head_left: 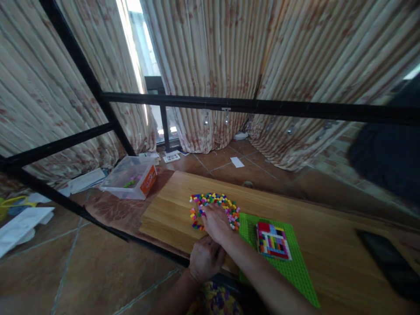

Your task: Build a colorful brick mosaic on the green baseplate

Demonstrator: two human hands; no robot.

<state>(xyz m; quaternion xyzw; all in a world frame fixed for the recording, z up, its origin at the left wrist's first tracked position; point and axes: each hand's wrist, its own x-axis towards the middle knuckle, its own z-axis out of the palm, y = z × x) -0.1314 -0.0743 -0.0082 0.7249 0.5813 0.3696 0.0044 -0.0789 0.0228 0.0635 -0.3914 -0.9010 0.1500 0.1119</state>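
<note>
A spread of small multicoloured toy bricks (231,205) lies on the wooden board. My right hand (215,221) reaches over its middle, fingers stretched out and touching or just above the bricks. My left hand (205,258) is closed at the board's near edge, beside and partly under my right forearm; whatever it may hold is hidden. To the right, a green studded baseplate (300,267) bears a low rectangular build of coloured bricks (271,240), edged partly in white and red.
A clear plastic box (123,177) with an orange label and a few green pieces stands beyond the board's left end. A dark phone-like slab (387,258) lies at right. A black metal bar (249,105) crosses above the far side. Papers (236,162) lie on the tiled floor.
</note>
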